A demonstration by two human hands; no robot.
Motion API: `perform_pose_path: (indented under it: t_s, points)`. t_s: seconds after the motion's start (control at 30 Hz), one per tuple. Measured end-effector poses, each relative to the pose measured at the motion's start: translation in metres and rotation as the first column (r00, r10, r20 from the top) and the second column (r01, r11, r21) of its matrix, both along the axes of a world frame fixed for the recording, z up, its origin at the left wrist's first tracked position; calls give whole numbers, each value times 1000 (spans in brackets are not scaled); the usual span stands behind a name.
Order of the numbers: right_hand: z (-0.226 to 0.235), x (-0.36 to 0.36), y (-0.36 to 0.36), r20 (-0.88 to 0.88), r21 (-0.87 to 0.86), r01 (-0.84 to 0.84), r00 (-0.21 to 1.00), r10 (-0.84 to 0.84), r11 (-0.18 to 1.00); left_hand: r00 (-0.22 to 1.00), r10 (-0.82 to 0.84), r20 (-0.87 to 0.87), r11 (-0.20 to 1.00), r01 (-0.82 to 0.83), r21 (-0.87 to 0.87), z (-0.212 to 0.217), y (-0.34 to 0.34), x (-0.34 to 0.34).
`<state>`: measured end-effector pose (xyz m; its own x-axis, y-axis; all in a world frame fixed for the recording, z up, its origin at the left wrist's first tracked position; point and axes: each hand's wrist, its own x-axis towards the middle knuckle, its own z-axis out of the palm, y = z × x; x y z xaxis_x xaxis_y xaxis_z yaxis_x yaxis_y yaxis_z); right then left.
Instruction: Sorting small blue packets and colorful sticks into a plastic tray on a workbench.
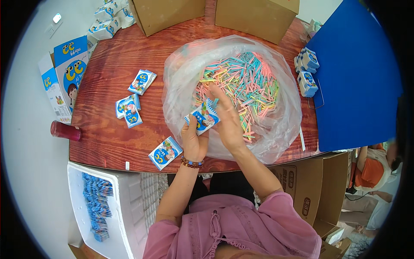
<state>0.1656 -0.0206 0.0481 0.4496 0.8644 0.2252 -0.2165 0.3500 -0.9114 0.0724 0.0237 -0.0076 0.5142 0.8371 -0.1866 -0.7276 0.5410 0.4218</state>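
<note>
Holding the small blue paper packet (202,117) lightly in my left hand (194,140) over the plastic bag (181,86), my right hand (226,121) pinches its open edge; it seems light and easy to crush, so edges are best.

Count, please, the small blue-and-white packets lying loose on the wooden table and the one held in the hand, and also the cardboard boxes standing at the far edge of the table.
Packets lying loose on the table: 4, at and
Packets held in the left hand: 1
Cardboard boxes at the far edge: 2, at and
Total: 7
</note>
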Motion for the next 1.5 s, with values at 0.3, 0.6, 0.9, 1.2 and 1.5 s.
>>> perform_pose_path:
  t_s: [0.3, 0.6, 0.9, 1.2, 1.5]
  points:
    - [10, 0, -2, 311, 0, -56, 949, 54, 998, 980, -68, 187, 998, 67, 13, 18, 0, -7]
    - [25, -17, 8, 590, -111, 126, 806, -37, 986, 982, 36, 186, 999, -42, 26, 21, 13, -33]
    - [36, -62, 55, 764, -131, -25, 634, 117, 991, 954, 180, 240, 982, -188, 11, 2, 46, -94]
    - [-7, -112, 117, 795, -27, -87, 602, 74, 996, 752, 656, -70, 745, -631, 216, -16, 77, -169]
    - [-19, -126, 140, 910, -163, -173, 353, 215, 971, 684, 677, -271, 723, -549, 420, -28, 75, -199]
